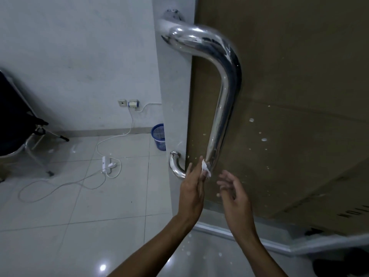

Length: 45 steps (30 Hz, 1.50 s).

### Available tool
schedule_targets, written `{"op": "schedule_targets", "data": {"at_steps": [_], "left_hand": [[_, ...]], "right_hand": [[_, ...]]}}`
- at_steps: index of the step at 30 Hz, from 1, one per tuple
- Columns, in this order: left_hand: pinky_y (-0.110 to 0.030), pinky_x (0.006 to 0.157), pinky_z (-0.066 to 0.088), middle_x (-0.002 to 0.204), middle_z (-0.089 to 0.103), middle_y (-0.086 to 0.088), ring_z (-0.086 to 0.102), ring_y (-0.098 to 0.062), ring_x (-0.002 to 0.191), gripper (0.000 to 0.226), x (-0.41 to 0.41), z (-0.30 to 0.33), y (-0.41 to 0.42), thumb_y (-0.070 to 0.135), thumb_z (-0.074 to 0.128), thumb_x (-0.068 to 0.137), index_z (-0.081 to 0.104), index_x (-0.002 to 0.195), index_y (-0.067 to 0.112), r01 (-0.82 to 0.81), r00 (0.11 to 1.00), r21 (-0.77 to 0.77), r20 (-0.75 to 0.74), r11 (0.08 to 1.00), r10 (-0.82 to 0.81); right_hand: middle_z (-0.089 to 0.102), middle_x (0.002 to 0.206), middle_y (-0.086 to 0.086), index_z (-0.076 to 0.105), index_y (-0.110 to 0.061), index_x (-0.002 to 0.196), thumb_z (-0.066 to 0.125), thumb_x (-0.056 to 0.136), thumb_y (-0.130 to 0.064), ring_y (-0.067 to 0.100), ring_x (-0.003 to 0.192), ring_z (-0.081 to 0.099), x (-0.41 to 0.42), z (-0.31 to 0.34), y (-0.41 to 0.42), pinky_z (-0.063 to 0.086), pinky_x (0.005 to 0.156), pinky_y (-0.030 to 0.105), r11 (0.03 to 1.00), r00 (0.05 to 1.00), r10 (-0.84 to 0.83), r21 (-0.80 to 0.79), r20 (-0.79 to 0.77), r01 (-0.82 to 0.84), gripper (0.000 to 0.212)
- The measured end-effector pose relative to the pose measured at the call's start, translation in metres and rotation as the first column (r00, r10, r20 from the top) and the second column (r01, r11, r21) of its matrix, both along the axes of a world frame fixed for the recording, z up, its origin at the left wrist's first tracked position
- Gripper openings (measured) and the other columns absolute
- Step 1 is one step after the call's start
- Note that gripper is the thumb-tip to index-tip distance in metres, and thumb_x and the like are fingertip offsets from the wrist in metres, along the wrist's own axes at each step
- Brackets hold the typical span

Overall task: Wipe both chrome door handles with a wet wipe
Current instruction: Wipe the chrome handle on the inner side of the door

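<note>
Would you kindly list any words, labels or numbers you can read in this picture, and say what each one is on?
Dark printed letters on the brown cardboard at the lower right edge: cut off and tilted, too blurred to read.
Small mark on the white power strip on the floor: too small to read.
Nothing else bears readable text.

Door handle [223, 96]: shining mirror-bright chrome, carrying dark reflected streaks.
Wet wipe [205, 168]: showing white at the handle's near end.
Door panel [299, 96]: showing cardboard brown, speckled with pale spots.
Wall [79, 56]: looking pale grey-white, faintly smudged.
Floor [79, 196]: gleaming in glossy off-white tiles with thin dark grout lines.
Basket [159, 136]: standing out blue, latticed, far left of the door.
Cable [111, 140]: trailing white across the tiles.
Chair [14, 116]: looming black at the far left.
</note>
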State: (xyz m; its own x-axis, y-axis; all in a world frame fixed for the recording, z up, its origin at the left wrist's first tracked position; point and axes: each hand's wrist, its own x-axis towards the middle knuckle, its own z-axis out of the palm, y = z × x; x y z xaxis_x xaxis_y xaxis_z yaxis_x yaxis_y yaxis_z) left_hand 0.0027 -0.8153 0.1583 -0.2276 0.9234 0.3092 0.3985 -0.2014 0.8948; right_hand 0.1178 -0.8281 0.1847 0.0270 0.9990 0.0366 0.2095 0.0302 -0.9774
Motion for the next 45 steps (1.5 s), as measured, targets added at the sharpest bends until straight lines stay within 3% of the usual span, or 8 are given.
{"op": "schedule_targets", "data": {"at_steps": [5, 11, 21, 24, 31, 36, 41, 45], "left_hand": [[-0.028, 0.118, 0.024, 0.136, 0.055, -0.007, 0.038, -0.004, 0.137, 0.041, -0.009, -0.011, -0.002, 0.026, 0.04, 0.1, 0.053, 0.134, 0.007, 0.022, 0.984, 0.036, -0.179, 0.999, -0.015], [-0.045, 0.112, 0.035, 0.122, 0.065, -0.012, 0.059, -0.027, 0.119, 0.034, -0.068, -0.032, 0.005, 0.017, 0.05, 0.095, 0.061, 0.126, 0.007, 0.167, 0.63, 0.113, -0.777, 0.979, -0.018], [-0.034, 0.092, 0.047, 0.112, 0.069, -0.002, 0.062, -0.019, 0.113, 0.051, -0.133, 0.026, 0.067, 0.036, 0.021, 0.098, 0.069, 0.102, 0.017, 0.462, 0.246, -0.168, -0.919, 0.871, -0.308], [-0.034, 0.086, 0.05, 0.111, 0.069, -0.002, 0.064, -0.019, 0.108, 0.051, -0.137, 0.026, 0.072, 0.037, 0.022, 0.095, 0.07, 0.099, 0.018, 0.492, 0.234, -0.154, -0.925, 0.857, -0.301], [-0.03, 0.101, 0.044, 0.128, 0.064, -0.007, 0.057, -0.02, 0.123, 0.038, -0.113, -0.032, 0.024, 0.031, 0.045, 0.1, 0.066, 0.121, 0.007, 0.16, 0.768, 0.152, -0.64, 0.975, -0.027], [-0.025, 0.113, 0.034, 0.14, 0.053, -0.005, 0.046, -0.015, 0.134, 0.041, -0.064, -0.044, 0.001, 0.004, 0.06, 0.093, 0.056, 0.134, 0.006, -0.161, 0.966, 0.085, -0.191, 0.983, 0.175], [0.006, 0.088, 0.034, 0.126, 0.055, 0.013, 0.05, -0.002, 0.12, 0.046, -0.034, -0.011, 0.021, 0.035, 0.049, 0.096, 0.055, 0.136, 0.013, -0.411, 0.845, -0.183, 0.292, 0.893, 0.448], [-0.003, 0.064, 0.043, 0.102, 0.07, -0.001, 0.062, -0.011, 0.089, 0.033, -0.039, -0.009, 0.043, 0.032, 0.046, 0.102, 0.07, 0.113, 0.012, -0.453, 0.743, -0.37, 0.346, 0.811, 0.573]], "right_hand": [[0.066, 0.112, -0.021, 0.059, -0.034, 0.124, 0.05, 0.096, -0.006, -0.005, 0.105, 0.06, -0.002, 0.002, 0.004, 0.054, 0.093, 0.034, 0.999, 1.0, 0.027, -0.03, 0.0, -0.027, 0.041], [0.066, 0.114, -0.016, 0.06, -0.042, 0.117, 0.053, 0.095, -0.006, -0.001, 0.104, 0.061, -0.008, -0.002, 0.003, 0.055, 0.089, 0.034, 0.998, 0.999, 0.027, -0.052, 0.023, -0.026, 0.042], [0.067, 0.108, -0.006, 0.06, -0.044, 0.106, 0.052, 0.091, 0.001, 0.008, 0.098, 0.063, -0.016, 0.001, 0.006, 0.055, 0.082, 0.032, 0.999, 0.999, -0.038, -0.029, -0.029, 0.037, 0.049], [0.069, 0.107, -0.013, 0.065, -0.035, 0.109, 0.052, 0.091, 0.002, 0.005, 0.099, 0.063, -0.014, 0.003, 0.004, 0.056, 0.084, 0.036, 0.999, 0.998, -0.04, -0.015, -0.047, 0.039, 0.044], [0.069, 0.104, -0.019, 0.066, -0.027, 0.107, 0.051, 0.092, 0.005, 0.005, 0.098, 0.064, -0.015, 0.006, 0.004, 0.055, 0.086, 0.038, 0.998, 0.996, -0.059, 0.006, -0.07, 0.059, 0.039], [0.068, 0.1, -0.023, 0.065, -0.032, 0.105, 0.051, 0.094, 0.002, 0.002, 0.096, 0.064, -0.014, 0.006, 0.006, 0.056, 0.076, 0.027, 0.999, 0.997, -0.039, 0.004, -0.068, 0.039, 0.039], [0.069, 0.102, -0.022, 0.065, -0.031, 0.104, 0.05, 0.093, 0.003, 0.001, 0.095, 0.064, -0.013, 0.005, 0.007, 0.054, 0.072, 0.023, 0.999, 0.997, -0.035, 0.008, -0.073, 0.035, 0.038], [0.069, 0.101, -0.021, 0.066, -0.027, 0.104, 0.051, 0.092, 0.005, 0.003, 0.095, 0.064, -0.013, 0.003, 0.01, 0.054, 0.073, 0.026, 0.999, 0.995, -0.04, 0.01, -0.088, 0.041, 0.037]]}}
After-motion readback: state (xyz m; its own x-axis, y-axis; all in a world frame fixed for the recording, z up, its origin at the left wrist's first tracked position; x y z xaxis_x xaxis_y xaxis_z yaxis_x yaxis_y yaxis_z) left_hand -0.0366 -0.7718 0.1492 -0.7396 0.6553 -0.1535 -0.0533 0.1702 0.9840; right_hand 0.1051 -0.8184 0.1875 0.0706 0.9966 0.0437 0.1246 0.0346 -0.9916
